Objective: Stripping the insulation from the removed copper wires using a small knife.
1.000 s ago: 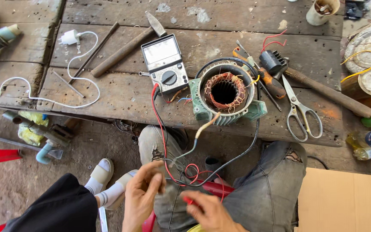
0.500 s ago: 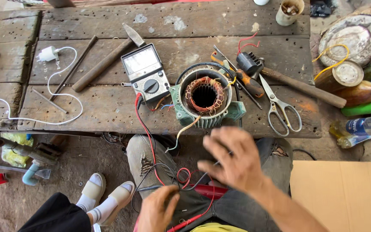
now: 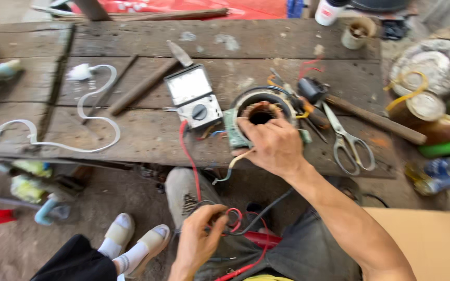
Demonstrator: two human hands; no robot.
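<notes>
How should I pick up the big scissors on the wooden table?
Grip the silver metal scissors by the two oval finger loops, coming from the table's near edge. The loops point toward the person and lie flat with room around them, while the shut blades point away toward the cluttered tools beside the round motor stator.

There is only one view, so no part of the scene is shared with a second camera. The camera sits on the person's head and looks steeply down and forward. At the bottom of the picture, very near, are the person's own lap, the left hand [image 3: 199, 244] and the right forearm. The right hand [image 3: 273, 147] reaches forward to the middle. Further away, the wooden workbench [image 3: 147, 132] crosses the whole upper half, seen from above. The picture is a little blurred, and the bench edges look slightly tilted.
</notes>
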